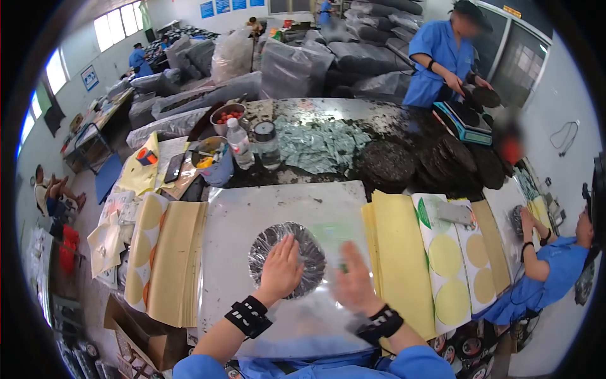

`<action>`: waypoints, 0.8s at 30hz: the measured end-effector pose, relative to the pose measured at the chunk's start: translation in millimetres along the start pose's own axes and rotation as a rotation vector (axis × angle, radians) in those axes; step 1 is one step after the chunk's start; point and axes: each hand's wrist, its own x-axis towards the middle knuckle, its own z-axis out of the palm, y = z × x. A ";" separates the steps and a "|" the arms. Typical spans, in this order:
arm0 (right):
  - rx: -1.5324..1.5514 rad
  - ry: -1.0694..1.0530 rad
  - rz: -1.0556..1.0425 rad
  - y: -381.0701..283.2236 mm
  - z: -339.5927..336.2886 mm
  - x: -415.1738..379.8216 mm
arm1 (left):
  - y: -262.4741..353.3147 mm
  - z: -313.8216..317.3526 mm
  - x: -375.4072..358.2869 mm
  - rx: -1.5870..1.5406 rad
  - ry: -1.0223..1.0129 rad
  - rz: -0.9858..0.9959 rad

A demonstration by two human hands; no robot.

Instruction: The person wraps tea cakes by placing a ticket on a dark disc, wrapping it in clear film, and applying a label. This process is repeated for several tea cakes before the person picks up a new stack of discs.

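On the metal work surface [233, 218] lies a round, dark, flat cake [267, 239] wrapped in clear crinkled plastic. My left hand [281, 268] rests flat on top of it, fingers stretched out. To the right of the cake is my right hand [355, 282], smeared by motion, apart from the wrapping. A small greenish patch shows by its fingers, too blurred to name. Black bands circle both wrists. Stacked yellow paper sheets [398, 259] lie right of my right hand, next to strips of round yellow labels [445, 255]. Brown paper sheets [175, 259] lie to the left.
Behind the metal surface stand a plastic bottle [240, 145], a lidded jar [266, 146] and a bucket [216, 165]. Crumpled green film [322, 144] and dark round cakes [386, 163] lie beyond. One co-worker [439, 60] stands by a scale [464, 123]; another [549, 262] works at right.
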 end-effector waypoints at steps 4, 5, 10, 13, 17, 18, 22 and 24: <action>0.124 -0.161 -0.113 -54.5 40.9 22.4 | -14.2 20.5 -18.1 -0.183 -0.023 0.088; 0.069 -0.210 -0.148 -58.6 45.5 19.7 | -12.0 20.5 -16.8 -0.275 -0.013 0.050; 0.356 -0.307 0.318 -47.1 53.8 51.8 | -0.4 3.6 -3.6 -0.224 -0.067 0.008; 1.379 -0.011 0.519 -20.4 107.9 79.2 | -0.1 -1.6 -0.4 -0.201 -0.133 -0.025; 0.415 -0.154 -0.094 -33.7 109.9 67.3 | -16.7 12.8 -3.6 -1.137 0.214 -0.392; 0.417 -0.167 -0.068 -37.2 113.1 59.3 | -21.4 8.8 -10.1 -1.908 0.389 -0.577; -0.133 -0.315 -0.237 -62.5 112.3 69.9 | -40.8 -2.1 -19.1 -1.644 0.444 -0.610; -0.348 -0.362 -0.233 -71.7 114.5 69.4 | -57.0 -27.1 -19.6 -1.311 0.452 -0.607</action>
